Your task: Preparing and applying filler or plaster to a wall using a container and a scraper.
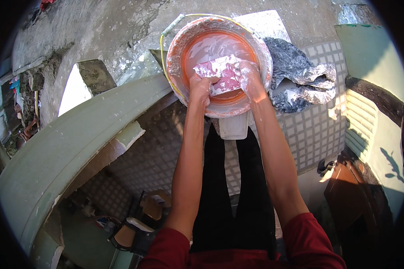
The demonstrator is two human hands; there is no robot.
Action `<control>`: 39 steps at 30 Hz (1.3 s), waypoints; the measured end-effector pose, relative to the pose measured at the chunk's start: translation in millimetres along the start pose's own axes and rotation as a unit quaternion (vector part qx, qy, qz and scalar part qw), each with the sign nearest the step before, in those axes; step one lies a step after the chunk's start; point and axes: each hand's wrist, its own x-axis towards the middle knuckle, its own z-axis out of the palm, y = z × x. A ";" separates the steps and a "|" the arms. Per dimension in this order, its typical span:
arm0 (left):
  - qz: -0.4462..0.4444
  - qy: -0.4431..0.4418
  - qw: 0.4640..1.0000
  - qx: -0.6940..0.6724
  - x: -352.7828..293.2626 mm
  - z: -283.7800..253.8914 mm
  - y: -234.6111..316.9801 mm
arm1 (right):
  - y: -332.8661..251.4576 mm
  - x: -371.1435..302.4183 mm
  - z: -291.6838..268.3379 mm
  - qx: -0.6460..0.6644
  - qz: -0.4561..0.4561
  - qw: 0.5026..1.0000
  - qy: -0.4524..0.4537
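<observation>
Both hands hold a pink, flat piece smeared with thick white paste, over an orange bucket. Whether it is cloth or a soft pad, I cannot tell. My left hand grips its left edge, thumb on top. My right hand, coated in white, closes on its right side. Milky liquid lies in the bucket below it, and white splashes cover the bucket's rim. A yellow wire handle with a pale grip arches round the bucket's far left side.
Beside the bucket on the right lies a crumpled dark plastic sheet stained white, with a white board behind. A translucent plastic tub stands at the near side. A pale green curved ledge runs along the left; chairs stand lower left.
</observation>
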 end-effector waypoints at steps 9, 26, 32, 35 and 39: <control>0.031 0.010 0.999 0.028 -0.2 0.5 -2.0 | 12.5 13.2 10.3 -0.060 -0.097 0.990 0.081; 0.045 0.035 0.992 0.115 -8.7 12.5 1.8 | -1.3 -4.1 8.3 -0.105 -0.052 0.993 0.004; 0.037 0.037 0.993 0.106 -0.7 5.3 0.1 | 20.5 7.9 7.0 -0.038 -0.145 0.989 -0.007; 0.049 0.036 0.988 0.140 -2.3 10.0 -1.5 | 28.4 25.8 -6.8 -0.049 -0.161 0.984 -0.048; 0.081 0.031 0.974 0.208 4.2 13.4 -11.7 | 34.3 59.8 0.1 -0.110 -0.083 0.981 0.137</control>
